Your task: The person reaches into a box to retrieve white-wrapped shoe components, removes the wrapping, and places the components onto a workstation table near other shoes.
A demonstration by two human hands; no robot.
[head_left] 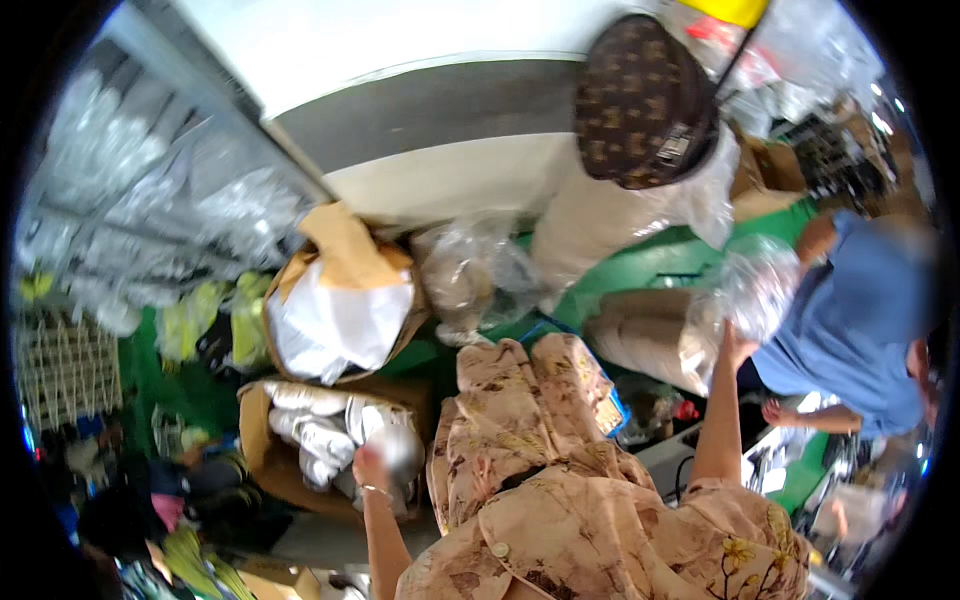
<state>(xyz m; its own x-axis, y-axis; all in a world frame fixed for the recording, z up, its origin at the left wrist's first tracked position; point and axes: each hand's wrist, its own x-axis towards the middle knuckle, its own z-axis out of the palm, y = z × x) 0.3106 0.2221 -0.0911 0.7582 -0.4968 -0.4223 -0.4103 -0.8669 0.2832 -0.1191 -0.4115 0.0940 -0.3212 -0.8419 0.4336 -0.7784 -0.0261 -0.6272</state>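
Packing step, by the look of it: left hand (372, 466) down at open carton (262, 450), fingers closed on a rounded silvery piece (398, 448). Right hand (735, 345) raised, touching clear plastic bag (752, 285); how far closed, impossible to tell. Next move probably calls for a firm hold on the crinkly bag. Count: two open cartons, second (345, 250) behind; one co-worker in blue (850, 320).

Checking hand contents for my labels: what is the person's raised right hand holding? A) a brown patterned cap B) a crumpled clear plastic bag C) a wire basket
B: the right hand is lifted up against a crumpled clear plastic bag.
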